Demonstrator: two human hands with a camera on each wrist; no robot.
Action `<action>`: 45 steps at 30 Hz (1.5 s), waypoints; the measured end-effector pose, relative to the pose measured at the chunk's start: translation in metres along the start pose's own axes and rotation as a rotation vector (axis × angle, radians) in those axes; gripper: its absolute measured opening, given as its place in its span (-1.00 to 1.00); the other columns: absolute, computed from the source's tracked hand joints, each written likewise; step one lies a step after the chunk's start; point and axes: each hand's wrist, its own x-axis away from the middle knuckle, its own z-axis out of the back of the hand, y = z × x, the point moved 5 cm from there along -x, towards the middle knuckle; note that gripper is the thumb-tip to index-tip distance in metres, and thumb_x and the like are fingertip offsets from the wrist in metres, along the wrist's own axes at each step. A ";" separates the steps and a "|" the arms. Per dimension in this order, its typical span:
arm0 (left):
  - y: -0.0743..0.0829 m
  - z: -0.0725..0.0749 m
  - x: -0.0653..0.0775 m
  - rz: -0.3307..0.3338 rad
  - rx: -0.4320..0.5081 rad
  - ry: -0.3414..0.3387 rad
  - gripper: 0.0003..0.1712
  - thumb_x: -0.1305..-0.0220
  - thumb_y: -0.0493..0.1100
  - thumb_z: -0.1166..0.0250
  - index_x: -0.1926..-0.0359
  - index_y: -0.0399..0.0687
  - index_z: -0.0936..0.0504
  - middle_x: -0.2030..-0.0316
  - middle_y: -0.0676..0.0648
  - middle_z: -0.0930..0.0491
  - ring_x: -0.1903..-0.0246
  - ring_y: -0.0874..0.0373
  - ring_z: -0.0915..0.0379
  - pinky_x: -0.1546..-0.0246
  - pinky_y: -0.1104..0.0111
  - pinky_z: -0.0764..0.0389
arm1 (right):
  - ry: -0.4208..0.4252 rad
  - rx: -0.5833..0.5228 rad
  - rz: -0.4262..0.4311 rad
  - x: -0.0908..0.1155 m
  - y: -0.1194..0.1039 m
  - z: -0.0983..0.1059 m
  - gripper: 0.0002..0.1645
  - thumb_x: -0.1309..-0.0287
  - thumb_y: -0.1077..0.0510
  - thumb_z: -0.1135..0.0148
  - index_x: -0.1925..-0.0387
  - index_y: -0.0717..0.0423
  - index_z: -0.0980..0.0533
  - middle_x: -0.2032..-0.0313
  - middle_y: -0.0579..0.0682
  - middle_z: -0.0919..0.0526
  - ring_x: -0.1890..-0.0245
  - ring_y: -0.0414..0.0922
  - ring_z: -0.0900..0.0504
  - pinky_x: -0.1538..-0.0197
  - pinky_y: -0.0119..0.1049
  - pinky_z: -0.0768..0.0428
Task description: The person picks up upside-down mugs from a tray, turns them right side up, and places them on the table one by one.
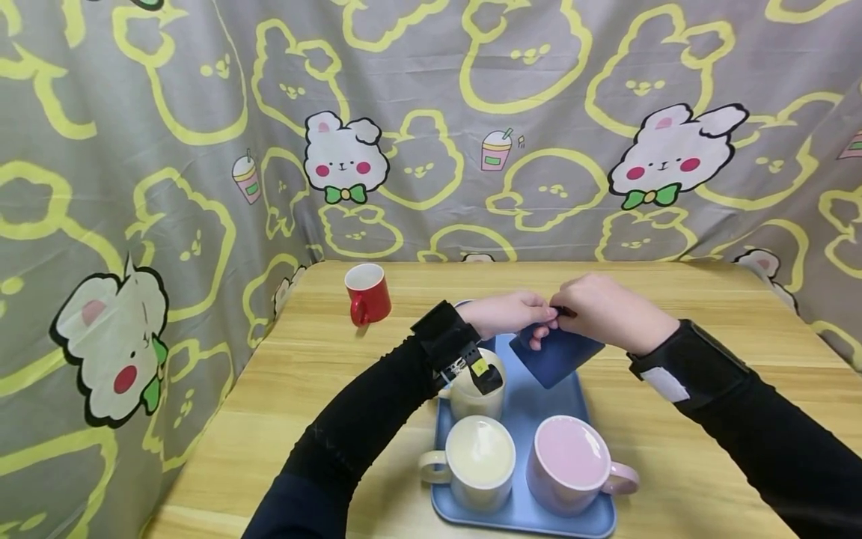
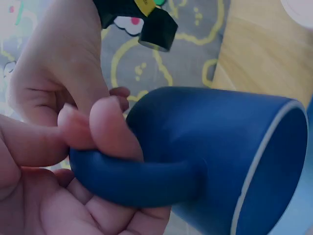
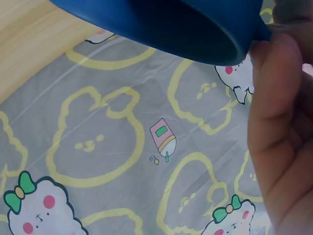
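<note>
Above the far part of a blue tray [image 1: 539,408], a dark blue mug [image 1: 555,358] hangs tilted in the air, off the tray. My left hand [image 1: 506,313] and my right hand [image 1: 601,311] meet at its handle [image 2: 139,182], and the fingers of both are curled at it. In the left wrist view the mug's pale rim and hollow inside face lower right. The right wrist view has the thumb [image 3: 281,73] against the handle. Part of another dark blue mug [image 1: 488,344] shows behind my left wrist.
Two cream mugs [image 1: 481,453] stand on the tray's left side, the farther partly hidden by my left wrist. A pink mug [image 1: 572,464] stands at front right. A red mug [image 1: 367,293] stands off the tray, far left on the wooden table [image 1: 283,389]. Patterned curtain [image 1: 431,82] encloses the back and sides.
</note>
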 end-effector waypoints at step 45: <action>-0.131 0.132 0.096 -0.518 0.370 0.954 -0.80 -0.51 -0.34 0.09 0.21 -0.30 -0.46 0.47 0.11 -0.59 0.35 0.26 -0.55 -0.02 0.34 -0.41 | 0.101 -0.130 -0.551 0.160 0.086 -0.101 -0.16 -0.40 -0.11 -0.03 -0.44 0.31 -0.03 -0.35 0.61 0.27 -0.33 0.53 0.36 -0.27 0.37 0.43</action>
